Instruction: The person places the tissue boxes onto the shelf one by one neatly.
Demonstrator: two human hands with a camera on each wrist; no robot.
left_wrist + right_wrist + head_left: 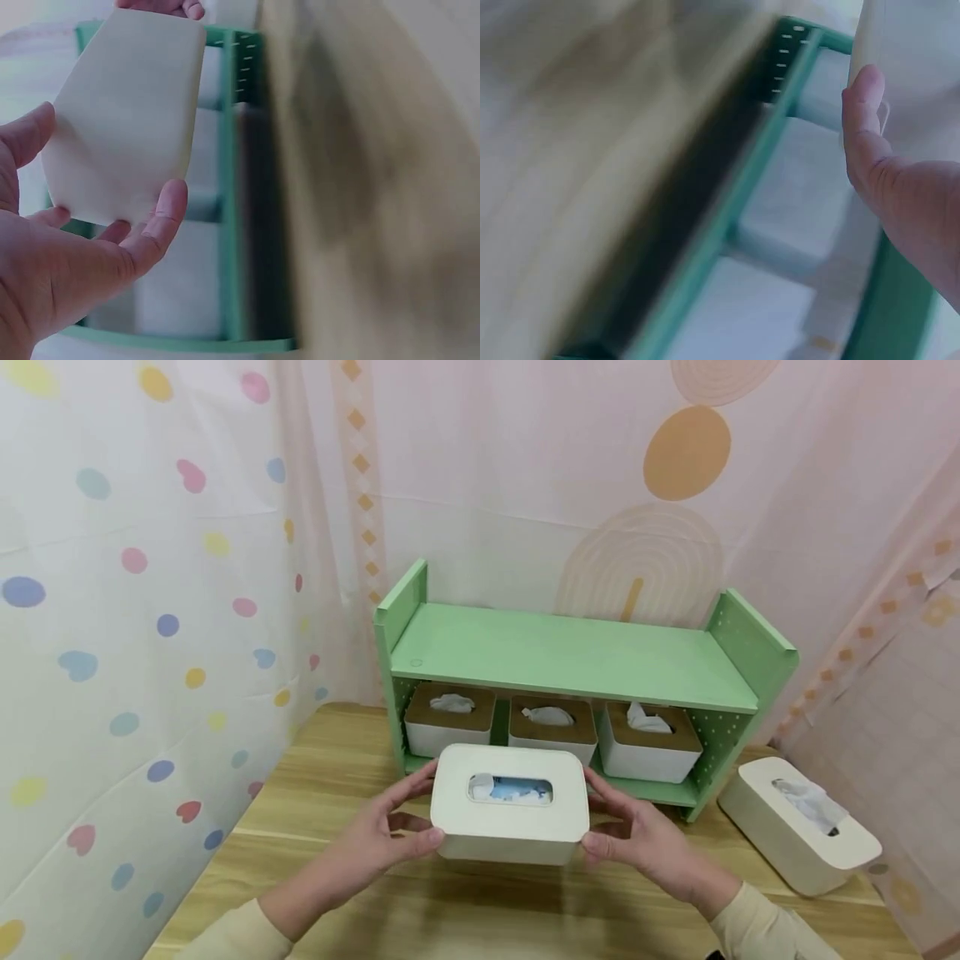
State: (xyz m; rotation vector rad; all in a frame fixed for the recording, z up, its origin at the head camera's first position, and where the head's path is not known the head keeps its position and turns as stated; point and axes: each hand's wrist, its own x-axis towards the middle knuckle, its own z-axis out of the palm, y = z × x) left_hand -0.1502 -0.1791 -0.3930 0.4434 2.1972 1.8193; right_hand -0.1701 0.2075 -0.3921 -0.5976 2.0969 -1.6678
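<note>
Between both hands a cream tissue box (510, 835) is held up off the table, in front of the green shelf. Through the oval slot in its lid some white and blue packaging shows. My left hand (375, 831) grips the box's left end, thumb at the near corner and fingers along the side; the left wrist view shows the same hand (97, 247) around the end of the box (127, 112). My right hand (645, 843) grips the right end likewise. In the right wrist view only part of that hand (900, 172) shows against the box.
The green two-level shelf (570, 652) stands at the back of the wooden table (315, 793). On its lower level sit three white tissue boxes with brown lids, left (442, 739), middle (577, 747) and right (648, 760). Another cream tissue box (780, 827) stands to the right.
</note>
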